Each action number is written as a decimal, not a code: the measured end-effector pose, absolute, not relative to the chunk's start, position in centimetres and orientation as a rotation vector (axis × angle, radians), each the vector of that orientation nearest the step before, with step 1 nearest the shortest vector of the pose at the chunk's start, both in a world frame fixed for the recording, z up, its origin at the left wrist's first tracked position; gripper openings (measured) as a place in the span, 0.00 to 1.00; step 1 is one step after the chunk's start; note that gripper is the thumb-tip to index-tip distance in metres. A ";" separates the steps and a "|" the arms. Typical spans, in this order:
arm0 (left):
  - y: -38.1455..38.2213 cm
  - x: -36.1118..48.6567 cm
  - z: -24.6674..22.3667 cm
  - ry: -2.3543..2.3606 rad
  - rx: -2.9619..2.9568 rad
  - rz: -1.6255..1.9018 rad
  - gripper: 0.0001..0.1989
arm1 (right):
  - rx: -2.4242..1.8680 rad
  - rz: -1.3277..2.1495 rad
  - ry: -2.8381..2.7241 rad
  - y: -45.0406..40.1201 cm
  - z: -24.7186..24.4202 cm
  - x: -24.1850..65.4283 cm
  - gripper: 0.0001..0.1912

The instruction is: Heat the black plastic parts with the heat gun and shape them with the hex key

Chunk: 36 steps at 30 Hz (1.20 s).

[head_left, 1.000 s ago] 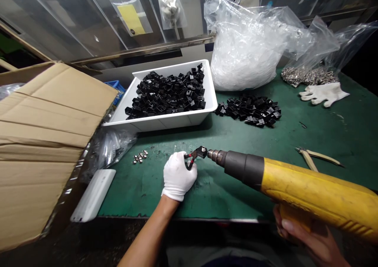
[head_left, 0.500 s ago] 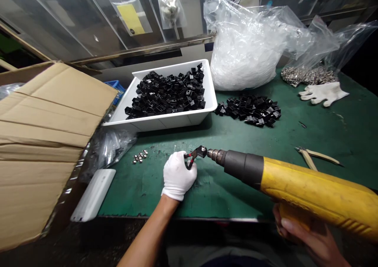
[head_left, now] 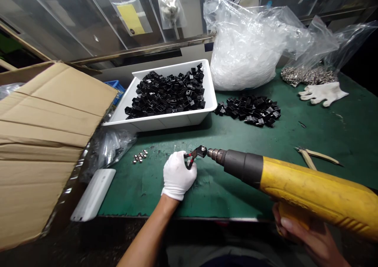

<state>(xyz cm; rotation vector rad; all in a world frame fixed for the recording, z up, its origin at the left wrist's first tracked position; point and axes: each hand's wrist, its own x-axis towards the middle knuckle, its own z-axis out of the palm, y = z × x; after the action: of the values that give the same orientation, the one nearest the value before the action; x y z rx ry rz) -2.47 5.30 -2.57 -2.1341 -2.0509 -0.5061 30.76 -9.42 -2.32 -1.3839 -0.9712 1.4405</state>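
Observation:
My left hand (head_left: 178, 175), in a white fabric glove, is shut on a small black clamp-like tool (head_left: 197, 152) with red-tipped arms. A silver nut (head_left: 203, 149) sits in the tool's black head. My right hand (head_left: 307, 235) is bare and grips the handle of a yellow-and-black power tool (head_left: 295, 180). The tool's metal nose (head_left: 215, 154) points left, just beside the silver nut. I cannot tell whether they touch.
A white tray (head_left: 165, 121) holds black square plastic parts, with a loose heap of them (head_left: 249, 110) on the green mat (head_left: 236, 141). Nearby lie silver nuts (head_left: 140, 156), a bagged nut pile (head_left: 308, 75), a white glove (head_left: 323, 93), pliers (head_left: 313, 156) and a cardboard box (head_left: 44, 129).

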 end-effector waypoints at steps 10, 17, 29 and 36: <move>5.3 -2.4 -2.6 -2.039 -2.135 -0.510 0.10 | -1.389 1.442 -0.981 -9.5 -2.6 31.0 0.12; 5.4 -2.4 -2.6 -2.044 -2.134 -0.498 0.10 | -1.382 1.463 -0.976 -9.7 -2.9 31.1 0.12; 5.3 -2.4 -2.5 -2.055 -2.142 -0.503 0.10 | -1.397 1.465 -1.001 -9.4 -2.3 31.1 0.13; 5.3 -2.3 -2.4 -2.063 -2.143 -0.495 0.09 | -1.380 1.460 -1.001 -9.4 -2.2 31.0 0.12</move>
<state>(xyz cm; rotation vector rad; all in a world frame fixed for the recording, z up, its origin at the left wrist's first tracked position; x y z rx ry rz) -2.34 5.35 -2.43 -2.1431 -2.0631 -0.4952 31.01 -9.35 -2.24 -1.3801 -1.0009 1.4597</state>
